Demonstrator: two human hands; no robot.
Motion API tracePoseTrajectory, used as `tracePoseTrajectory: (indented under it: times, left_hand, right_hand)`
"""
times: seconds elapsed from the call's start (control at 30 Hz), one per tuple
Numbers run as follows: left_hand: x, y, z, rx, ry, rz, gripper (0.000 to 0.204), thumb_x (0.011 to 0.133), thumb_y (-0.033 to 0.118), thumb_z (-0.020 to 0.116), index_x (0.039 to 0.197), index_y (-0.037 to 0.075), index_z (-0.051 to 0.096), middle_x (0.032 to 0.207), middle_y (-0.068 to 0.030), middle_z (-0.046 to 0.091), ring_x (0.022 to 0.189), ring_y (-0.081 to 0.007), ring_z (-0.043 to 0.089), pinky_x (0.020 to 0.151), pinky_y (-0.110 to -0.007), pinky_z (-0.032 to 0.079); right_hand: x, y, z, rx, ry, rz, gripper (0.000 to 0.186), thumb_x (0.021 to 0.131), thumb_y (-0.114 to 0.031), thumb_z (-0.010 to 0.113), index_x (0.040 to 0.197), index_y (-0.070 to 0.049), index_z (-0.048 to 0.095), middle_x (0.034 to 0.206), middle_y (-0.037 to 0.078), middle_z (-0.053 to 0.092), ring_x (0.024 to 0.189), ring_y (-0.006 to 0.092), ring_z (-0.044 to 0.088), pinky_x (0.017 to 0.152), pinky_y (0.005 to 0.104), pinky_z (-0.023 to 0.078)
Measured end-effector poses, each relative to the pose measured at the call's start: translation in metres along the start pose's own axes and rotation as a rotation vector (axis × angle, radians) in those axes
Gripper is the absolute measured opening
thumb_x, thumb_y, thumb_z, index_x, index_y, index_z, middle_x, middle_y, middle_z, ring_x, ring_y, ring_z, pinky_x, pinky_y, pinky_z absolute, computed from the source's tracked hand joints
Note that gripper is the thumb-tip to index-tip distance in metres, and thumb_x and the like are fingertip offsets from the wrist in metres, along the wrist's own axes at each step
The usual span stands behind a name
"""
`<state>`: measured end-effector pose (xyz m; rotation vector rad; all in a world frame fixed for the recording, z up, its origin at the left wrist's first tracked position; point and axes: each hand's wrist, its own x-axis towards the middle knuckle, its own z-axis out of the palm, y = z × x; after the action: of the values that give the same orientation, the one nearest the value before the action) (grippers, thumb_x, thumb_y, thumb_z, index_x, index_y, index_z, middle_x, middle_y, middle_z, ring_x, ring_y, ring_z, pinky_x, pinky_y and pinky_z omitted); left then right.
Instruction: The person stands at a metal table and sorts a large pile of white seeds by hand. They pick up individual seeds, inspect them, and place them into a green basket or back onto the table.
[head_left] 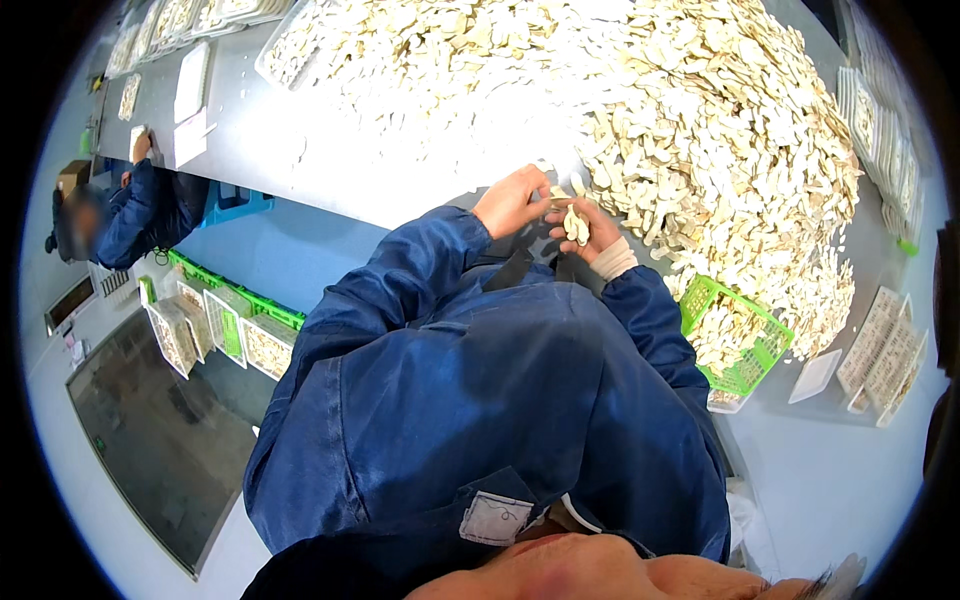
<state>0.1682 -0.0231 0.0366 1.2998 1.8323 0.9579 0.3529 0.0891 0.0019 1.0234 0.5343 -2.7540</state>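
Observation:
Close in front of my body, both hands meet at the near edge of the metal table (268, 148). My right hand (604, 232) is closed around several pale dried mushroom slices (576, 226), which lie across its fingers. The fingertips of my left hand (510, 204) pinch a mushroom slice (559, 195) right beside them. A large heap of the same slices (720, 130) spreads over the table beyond my hands and to their right. Strong glare washes out the heap's left part.
By my right elbow stands a green basket (748, 374) with slices in it. White trays (880, 350) lean at the far right. Clear containers of slices (268, 345) stand left of me. Another person (140, 215) works at the table's left end.

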Motion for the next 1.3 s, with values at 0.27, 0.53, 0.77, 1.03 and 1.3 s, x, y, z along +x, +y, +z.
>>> tracePoseTrajectory:
  times: [0.27, 0.53, 0.77, 1.03, 1.3]
  left_hand:
    - [-0.012, 0.032, 0.001, -0.292, -0.125, -0.076, 0.016, 0.084, 0.017, 0.064, 0.092, 0.006, 0.057, 0.078, -0.0070, 0.053, 0.066, -0.0179, 0.052, 0.061, -0.030, 0.044]
    - [0.015, -0.081, -0.053, -0.048, 0.531, -0.575, 0.050, 0.084, 0.020, 0.059, 0.124, -0.005, 0.043, 0.083, -0.0160, 0.060, 0.073, -0.0229, 0.060, 0.067, -0.033, 0.049]
    - [-0.004, -0.071, -0.029, -0.467, -0.130, -0.452, 0.039, 0.091, 0.026, 0.056, 0.125, 0.007, 0.051, 0.090, -0.0029, 0.061, 0.075, -0.0095, 0.055, 0.070, -0.025, 0.046]
    - [-0.094, -0.094, -0.022, -0.547, -0.544, -0.573, 0.030, 0.090, 0.020, 0.057, 0.118, 0.006, 0.056, 0.094, -0.0039, 0.060, 0.084, -0.0124, 0.057, 0.077, -0.028, 0.047]
    - [-0.065, -0.122, -0.054, -0.347, 0.363, -0.475, 0.025, 0.089, 0.016, 0.054, 0.111, 0.002, 0.054, 0.082, -0.0049, 0.058, 0.073, -0.0129, 0.052, 0.068, -0.027, 0.045]
  right_hand:
    - [0.006, 0.001, 0.002, 0.080, 0.012, -0.018, 0.039, 0.096, -0.038, 0.043, 0.114, -0.006, 0.053, 0.096, 0.011, 0.064, 0.076, 0.0211, 0.064, 0.054, 0.0302, 0.053]
    - [-0.002, -0.004, 0.006, 0.068, -0.044, -0.044, 0.029, 0.095, -0.036, 0.048, 0.093, -0.009, 0.057, 0.085, 0.008, 0.059, 0.068, 0.0163, 0.057, 0.050, 0.0250, 0.043]
    - [-0.017, -0.006, 0.007, 0.079, -0.007, -0.115, 0.031, 0.095, -0.036, 0.046, 0.097, -0.007, 0.057, 0.088, 0.009, 0.061, 0.073, 0.0185, 0.060, 0.051, 0.0261, 0.046]
    - [-0.029, 0.004, -0.014, 0.171, 0.000, -0.113, 0.032, 0.096, -0.035, 0.045, 0.099, -0.006, 0.057, 0.091, 0.012, 0.061, 0.076, 0.0222, 0.061, 0.053, 0.0295, 0.050]
    - [-0.025, 0.002, -0.006, 0.126, 0.001, -0.113, 0.031, 0.095, -0.035, 0.046, 0.099, -0.006, 0.057, 0.091, 0.011, 0.060, 0.077, 0.0218, 0.060, 0.055, 0.0294, 0.050]
